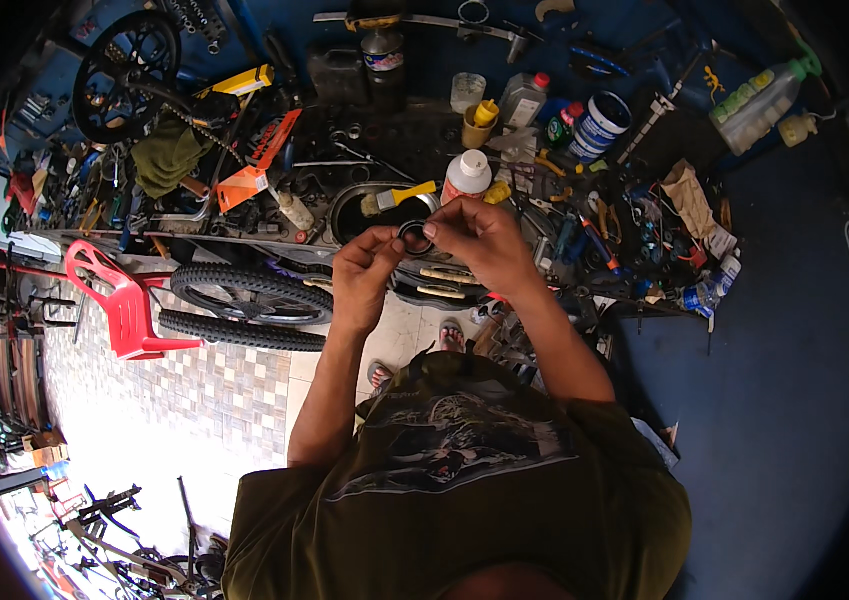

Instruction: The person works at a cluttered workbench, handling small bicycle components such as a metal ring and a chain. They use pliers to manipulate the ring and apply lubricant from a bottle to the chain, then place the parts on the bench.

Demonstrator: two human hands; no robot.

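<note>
My left hand (369, 262) and my right hand (476, 240) both pinch a small dark ring (414, 241) with a shiny edge between fingertips and thumbs, held in front of the workbench's edge. Behind the ring is a round dark basin (357, 212) with a yellow-handled brush (406, 192) lying across its top. A white bottle (466, 172) with a white cap and a red label stands just beyond my right hand. A small pale bottle (294, 210) lies to the left of the basin.
Tools, containers and a green cloth (166, 158) crowd the dark bench (309, 135). A red plastic chair (124, 310) and bicycle tyres (234, 330) stand below it at left. A blue wall or panel (764, 330) is at right. Bicycle parts (124, 530) are at lower left.
</note>
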